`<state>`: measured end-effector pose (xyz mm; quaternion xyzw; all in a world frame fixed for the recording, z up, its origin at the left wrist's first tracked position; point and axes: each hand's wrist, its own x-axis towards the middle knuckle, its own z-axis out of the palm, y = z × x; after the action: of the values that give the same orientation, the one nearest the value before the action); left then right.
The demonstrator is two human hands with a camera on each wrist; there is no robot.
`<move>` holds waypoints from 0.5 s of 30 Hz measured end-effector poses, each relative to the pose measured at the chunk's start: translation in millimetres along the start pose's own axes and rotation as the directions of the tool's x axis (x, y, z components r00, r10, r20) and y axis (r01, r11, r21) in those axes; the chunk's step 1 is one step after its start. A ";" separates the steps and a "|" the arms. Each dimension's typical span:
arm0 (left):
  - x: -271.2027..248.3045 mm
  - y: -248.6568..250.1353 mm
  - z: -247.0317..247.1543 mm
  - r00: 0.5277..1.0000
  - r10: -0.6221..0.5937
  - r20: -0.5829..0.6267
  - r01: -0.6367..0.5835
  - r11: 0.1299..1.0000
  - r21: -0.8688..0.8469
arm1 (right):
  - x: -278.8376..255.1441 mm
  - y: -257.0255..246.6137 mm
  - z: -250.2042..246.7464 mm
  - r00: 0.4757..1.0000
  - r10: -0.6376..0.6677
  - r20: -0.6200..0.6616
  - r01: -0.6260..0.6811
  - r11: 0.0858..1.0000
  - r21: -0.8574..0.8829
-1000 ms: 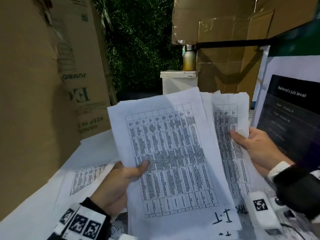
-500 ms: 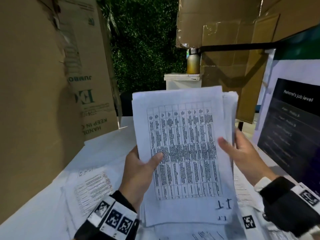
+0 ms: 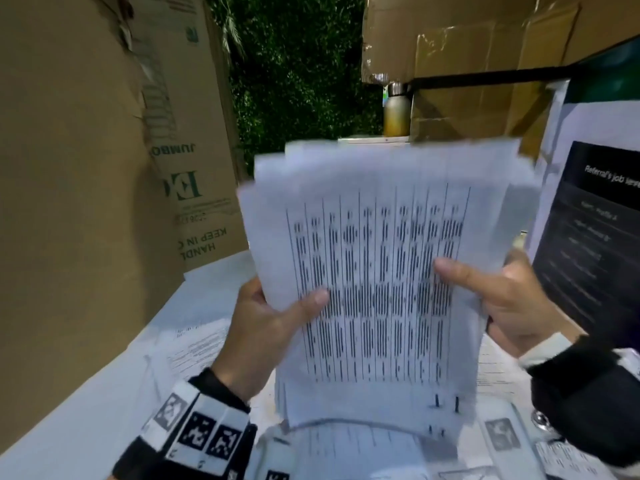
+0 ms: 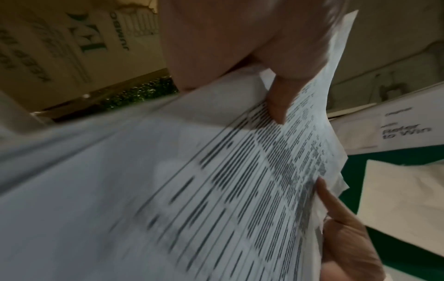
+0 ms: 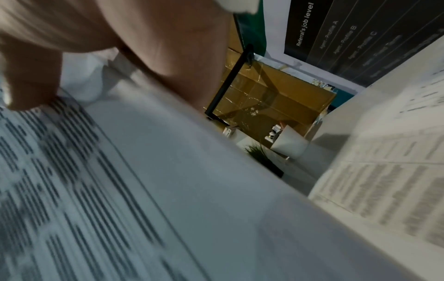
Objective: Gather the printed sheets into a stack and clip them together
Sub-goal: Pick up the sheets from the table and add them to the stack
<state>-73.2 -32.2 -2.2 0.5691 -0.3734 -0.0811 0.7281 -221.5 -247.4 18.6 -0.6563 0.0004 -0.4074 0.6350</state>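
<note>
Behind the stack point(image 3: 377, 271), right-wrist view: white cup point(image 5: 289, 143).

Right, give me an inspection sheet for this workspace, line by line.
Surface: white table, partly covered by paper.
Job's things: stack of printed sheets held upright, edges uneven, blurred; no clip seen.
Clutter: loose sheets lying on the table.
Grippers: left hand and right hand grip the stack's sides, thumbs in front.
Cables: nothing seen.
Surroundings: cardboard boxes, metal bottle, dark poster, green hedge.
</note>
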 end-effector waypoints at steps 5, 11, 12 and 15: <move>-9.7 -10.5 -2.9 0.996 -0.068 -0.049 0.065 0.996 -0.062 | -15.4 10.9 16.4 0.997 0.014 0.070 -0.006 0.994 -0.113; 11.8 21.8 -14.6 0.999 0.040 -0.015 -0.042 0.994 -0.103 | -0.1 -11.6 24.0 0.994 0.009 0.108 -0.001 0.997 -0.076; 15.8 24.9 -18.0 0.998 0.055 -0.002 -0.055 0.991 -0.118 | 2.4 -14.7 25.3 0.990 0.034 0.134 -0.028 0.999 -0.044; 26.5 28.0 -20.1 0.998 0.065 0.011 -0.064 0.991 -0.113 | 7.6 -12.7 28.4 0.984 0.063 0.168 -0.052 0.996 -0.067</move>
<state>-50.2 -21.7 33.2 0.5140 -0.3917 -0.0826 0.7586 -207.7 -225.2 37.2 -0.7079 -0.0220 -0.3313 0.6234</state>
